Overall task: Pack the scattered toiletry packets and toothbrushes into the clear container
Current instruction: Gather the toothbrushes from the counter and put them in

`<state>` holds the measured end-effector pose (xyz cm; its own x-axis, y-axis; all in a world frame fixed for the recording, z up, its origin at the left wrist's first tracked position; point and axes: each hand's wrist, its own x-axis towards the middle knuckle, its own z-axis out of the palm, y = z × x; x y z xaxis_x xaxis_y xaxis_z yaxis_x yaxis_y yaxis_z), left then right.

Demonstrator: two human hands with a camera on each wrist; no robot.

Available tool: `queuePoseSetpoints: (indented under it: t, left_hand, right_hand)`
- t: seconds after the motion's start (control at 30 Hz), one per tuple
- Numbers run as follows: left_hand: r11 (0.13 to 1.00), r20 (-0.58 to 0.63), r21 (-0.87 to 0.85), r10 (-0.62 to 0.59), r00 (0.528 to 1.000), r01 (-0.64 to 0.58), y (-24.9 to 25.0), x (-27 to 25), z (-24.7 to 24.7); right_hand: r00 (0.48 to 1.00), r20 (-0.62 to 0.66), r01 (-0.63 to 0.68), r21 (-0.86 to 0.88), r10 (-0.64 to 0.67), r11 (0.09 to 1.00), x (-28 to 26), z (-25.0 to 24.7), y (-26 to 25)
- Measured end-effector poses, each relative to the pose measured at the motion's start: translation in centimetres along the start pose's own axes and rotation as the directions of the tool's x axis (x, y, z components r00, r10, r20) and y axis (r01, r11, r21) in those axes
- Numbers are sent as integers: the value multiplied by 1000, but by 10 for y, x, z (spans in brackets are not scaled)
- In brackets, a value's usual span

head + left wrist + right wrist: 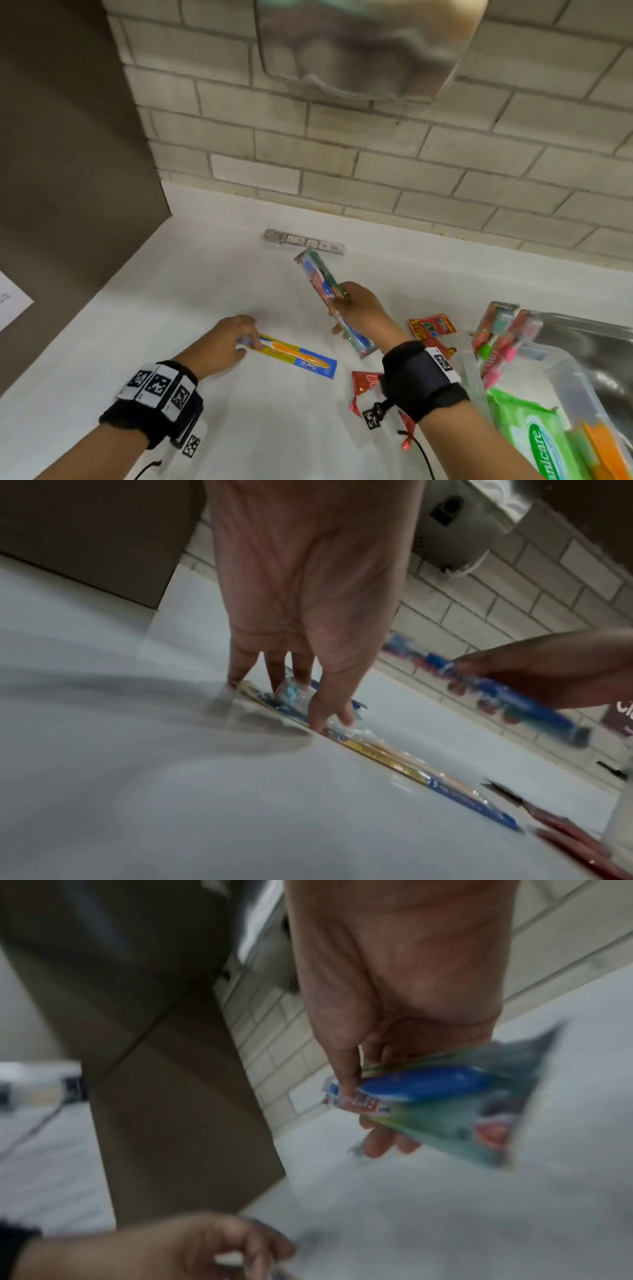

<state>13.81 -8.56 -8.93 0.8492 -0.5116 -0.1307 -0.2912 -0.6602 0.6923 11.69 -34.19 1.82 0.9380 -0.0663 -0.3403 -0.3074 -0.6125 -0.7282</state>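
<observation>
Right hand (363, 313) gripped a packaged blue toothbrush (330, 301) mid-frame, lifted clear of the white surface (239, 428), fingers curled round the pack. Left hand (222, 346) had its fingers (318, 718) pressing down on the head end of the yellow-blue toothbrush pack (291, 354), which lay flat at lower centre; thumb and fingers were at its edges, but no closed grip was visible.

Risks: the flat pack could skid under the fingers rather than lift, since there is little edge to catch. The right wrist's route to the clear container (561, 373) at lower right passes over the red sachets (432, 325), so a low sweep might scatter them. The container already holds toothbrush packs and a green wipes packet (534, 442), and a long pack dropped in crosswise could hang on the rim.

Room: open surface lay to the left and behind; a silver strip pack (303, 241) sat by the tiled wall; the sink edge sat just right of the container.
</observation>
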Motion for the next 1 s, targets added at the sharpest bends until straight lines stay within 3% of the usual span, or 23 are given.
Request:
queuePoseSetpoints:
  t: [0.1, 0.17, 0.27, 0.4, 0.5, 0.57, 0.67, 0.77, 0.87, 1.0]
  left_hand:
    - [993, -150, 42, -107, 983, 114, -5, 0, -2]
    - [968, -174, 142, -180, 968, 206, -3, 2, -5]
    - [945, -121, 248, -189, 975, 214, 15, -1, -10]
    - [980, -54, 54, -186, 981, 189, 33, -11, -20]
    - [981, -110, -150, -141, 984, 124, 71, -16, -35]
    - [953, -86, -295, -99, 991, 70, 105, -18, -45]
    - [940, -55, -341, -5, 998, -14, 153, -21, -56]
    - [909, -120, -397, 86, 989, -127, 203, -20, -62]
    - [838, -267, -459, 188, 945, -296, 258, -15, -58]
    - [804, -367, -328, 375, 851, -496, 324, 1, -37]
  right_hand:
    - [998, -53, -16, 362, 38, 932, -34, -8, 1]
    - [990, -136, 28, 405, 30, 914, -49, -11, 8]
    - [965, -260, 83, 399, 26, 913, -67, -18, 16]
    - [931, -365, 212, 566, 11, 796, -97, -38, 22]
    - [889, -457, 321, 592, -20, 739, -122, -64, 26]
    - [856, -515, 383, 587, -36, 713, -139, -83, 31]
    - [801, -598, 463, 579, -37, 671, -163, -114, 48]
    - [742, -671, 540, 588, -10, 602, -188, -149, 67]
    - [675, -737, 621, 541, -37, 567, -211, -184, 87]
    - [575, -816, 660, 426, -51, 619, -228, -225, 115]
